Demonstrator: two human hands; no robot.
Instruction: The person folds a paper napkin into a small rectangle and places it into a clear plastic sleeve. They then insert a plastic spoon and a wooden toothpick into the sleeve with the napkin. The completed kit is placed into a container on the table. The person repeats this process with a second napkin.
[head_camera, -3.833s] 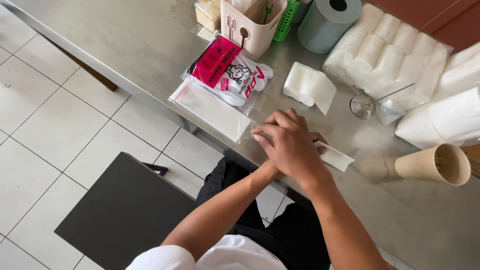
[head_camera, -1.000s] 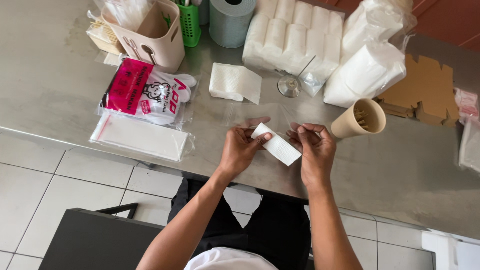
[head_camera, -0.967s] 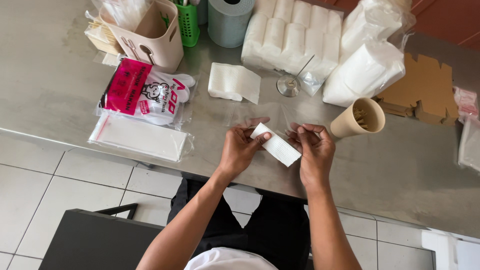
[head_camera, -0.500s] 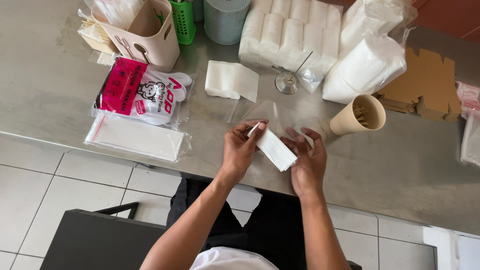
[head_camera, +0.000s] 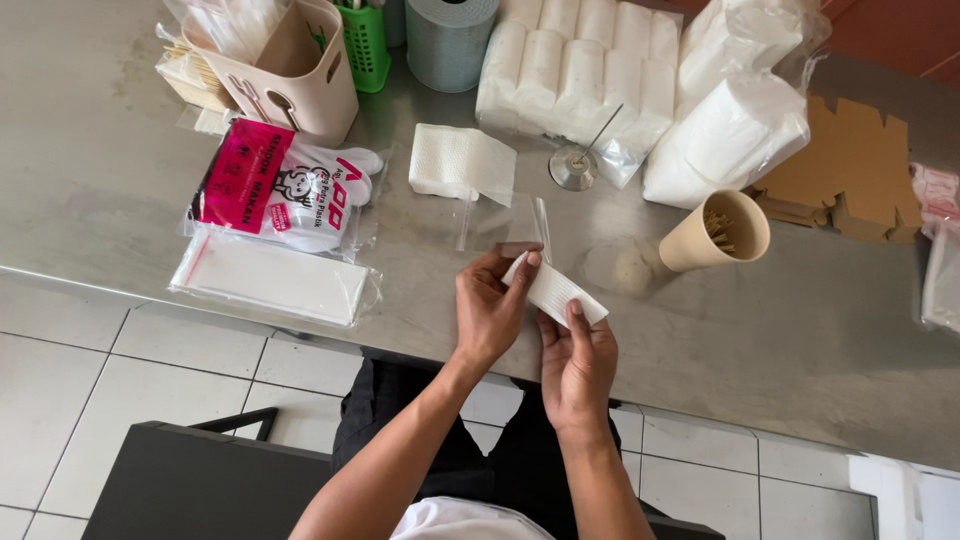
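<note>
Fingers of the left hand (head_camera: 490, 310) pinch one end of a small folded white napkin (head_camera: 555, 290), and the right hand (head_camera: 578, 365) grips the other end. Both hold it just above the metal table (head_camera: 120, 200), near a tan cup (head_camera: 715, 232).

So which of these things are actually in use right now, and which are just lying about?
In use:
left hand
right hand
folded white napkin
clear plastic sleeve

Lying about:
stack of napkins
beige cup of sticks
grey paper roll
cardboard pieces
</note>
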